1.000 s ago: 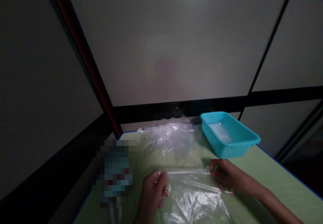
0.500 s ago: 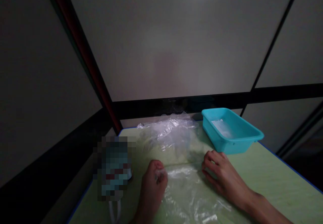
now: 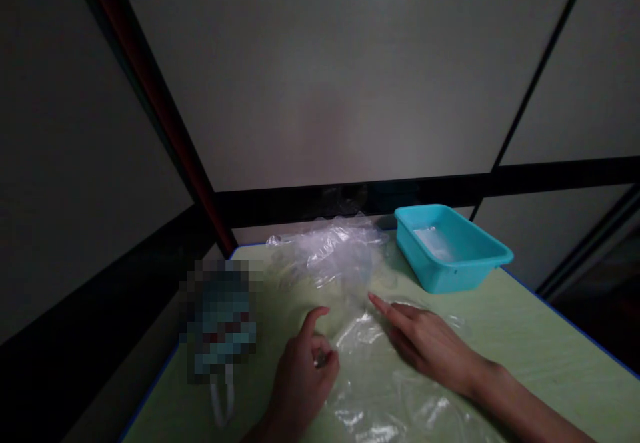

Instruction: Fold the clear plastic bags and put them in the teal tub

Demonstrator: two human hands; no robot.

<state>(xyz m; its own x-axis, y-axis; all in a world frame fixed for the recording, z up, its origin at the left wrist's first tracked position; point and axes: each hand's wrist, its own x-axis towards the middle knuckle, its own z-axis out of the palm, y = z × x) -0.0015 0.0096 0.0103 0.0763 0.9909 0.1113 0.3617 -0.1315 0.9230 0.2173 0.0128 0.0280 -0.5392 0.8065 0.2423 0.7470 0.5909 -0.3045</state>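
Observation:
A clear plastic bag (image 3: pixel 367 336) lies crinkled and spread on the table in front of me. At its left edge is my left hand (image 3: pixel 307 366), index finger raised and bent, thumb and middle finger closed together on the film. My right hand (image 3: pixel 425 336) rests over the bag's right side, its index finger stretched out toward the far edge. The other fingers of that hand are bent under, and their tips are partly hidden. Beyond both hands sits a heap of crumpled clear plastic bags (image 3: pixel 333 246).
A turquoise plastic basin (image 3: pixel 457 276) stands at the back right with something pale inside. On the left is a blurred-out item (image 3: pixel 223 323) with a white strap. The pale green table (image 3: pixel 540 336) has a blue edge and meets light wall panels (image 3: pixel 350 83).
My right hand has moved left over the bag and its index finger has straightened. My left index finger has lifted away from the thumb. The bag's far edge has shifted and crumpled.

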